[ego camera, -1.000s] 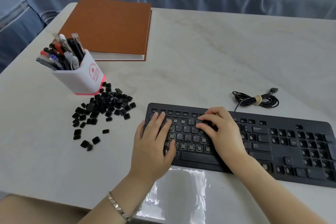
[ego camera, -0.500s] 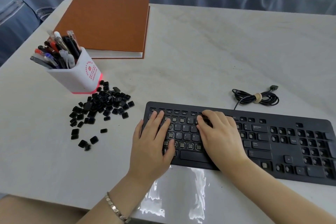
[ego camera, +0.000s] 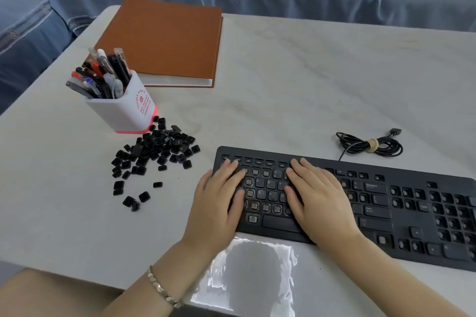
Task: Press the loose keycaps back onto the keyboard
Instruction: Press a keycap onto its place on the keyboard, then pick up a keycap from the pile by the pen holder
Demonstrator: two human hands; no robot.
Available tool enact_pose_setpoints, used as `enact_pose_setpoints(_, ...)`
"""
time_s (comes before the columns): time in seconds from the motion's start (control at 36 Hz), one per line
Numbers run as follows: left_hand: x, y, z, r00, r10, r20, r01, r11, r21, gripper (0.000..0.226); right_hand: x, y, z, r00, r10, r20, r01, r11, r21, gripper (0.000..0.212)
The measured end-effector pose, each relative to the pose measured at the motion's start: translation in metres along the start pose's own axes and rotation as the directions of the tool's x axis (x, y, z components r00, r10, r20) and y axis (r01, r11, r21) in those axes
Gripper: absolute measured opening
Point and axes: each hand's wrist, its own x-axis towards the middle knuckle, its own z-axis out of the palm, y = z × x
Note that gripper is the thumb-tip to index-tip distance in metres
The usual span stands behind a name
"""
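Black keyboard (ego camera: pixel 378 211), right hand (ego camera: pixel 319 198) now flattened on keys; left hand (ego camera: pixel 219 203) unmoved

keycaps (ego camera: pixel 159 147) left of keyboard (ego camera: pixel 386 203), perhaps touching pen cup (ego camera: pixel 123 110) behind them; notebook (ego camera: pixel 164 41) behind cup; cable (ego camera: pixel 371 145) behind keyboard

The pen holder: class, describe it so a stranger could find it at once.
Start at the pale table and find the brown book at its far left corner. Just in front of the book stands the pen holder, beside a scatter of black keycaps. It alone is a white cup with red print, stuffed with pens.
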Motion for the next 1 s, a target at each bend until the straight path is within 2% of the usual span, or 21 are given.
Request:
enact_pose_setpoints(0.08,0.007,-0.017,-0.021,0.994,-0.064,-0.086,0.071,0.995,0.074,0.038,0.0,-0.002,-0.003,0.995,0.08,0.053,-0.083,0.994,0.063,0.04)
enact_pose_setpoints(0.19,0.02,-0.055,-0.045,0.949,-0.25,-0.194,0.297,0.914,0.276,0.04,0.002,-0.005,-0.002,0.985,0.158,0.067,-0.165,0.978,0.128,0.034)
enact_pose_setpoints(0.31,0.032,-0.08,-0.062,0.916,-0.379,-0.136,0.4,0.82,0.41,0.054,0.004,-0.007,-0.001,0.982,0.18,0.061,-0.188,0.969,0.158,0.033)
enact_pose_setpoints(0.39,0.037,-0.088,-0.064,0.901,-0.432,-0.034,0.4,0.797,0.452,0.054,0.004,-0.006,0.0,0.985,0.166,0.052,-0.172,0.971,0.164,0.026)
enact_pose_setpoints(0.44,0.038,-0.089,-0.062,0.908,-0.419,-0.005,0.369,0.794,0.483,0.051,0.004,-0.007,0.0,0.984,0.167,0.065,-0.176,0.969,0.175,0.029)
enact_pose_setpoints(0.56,0.039,-0.084,-0.055,0.939,-0.344,0.013,0.301,0.839,0.454,0.042,0.005,-0.006,0.0,0.984,0.16,0.073,-0.171,0.968,0.182,0.033)
enact_pose_setpoints(0.64,0.041,-0.076,-0.051,0.963,-0.26,0.076,0.193,0.855,0.481,0.03,0.004,-0.006,-0.001,0.985,0.156,0.07,-0.167,0.967,0.192,0.033)
enact_pose_setpoints(0.75,0.045,-0.073,-0.049,0.973,-0.202,0.116,0.112,0.842,0.528,0.03,0.002,-0.007,-0.005,0.983,0.16,0.09,-0.175,0.965,0.197,0.032)
enact_pose_setpoints(0.86,0.051,-0.07,-0.051,0.951,-0.285,0.12,0.186,0.837,0.514,0.023,0.001,-0.008,-0.009,0.979,0.154,0.13,-0.179,0.96,0.215,0.031)
enact_pose_setpoints(0.94,0.054,-0.068,-0.055,0.943,-0.318,0.097,0.266,0.897,0.354,0.014,-0.003,-0.008,-0.013,0.964,0.177,0.196,-0.228,0.931,0.284,0.026)
enact_pose_setpoints(1.0,0.054,-0.067,-0.057,0.932,-0.356,0.075,0.332,0.916,0.224,0.018,-0.005,-0.01,-0.019,0.944,0.216,0.249,-0.294,0.895,0.336,0.022)
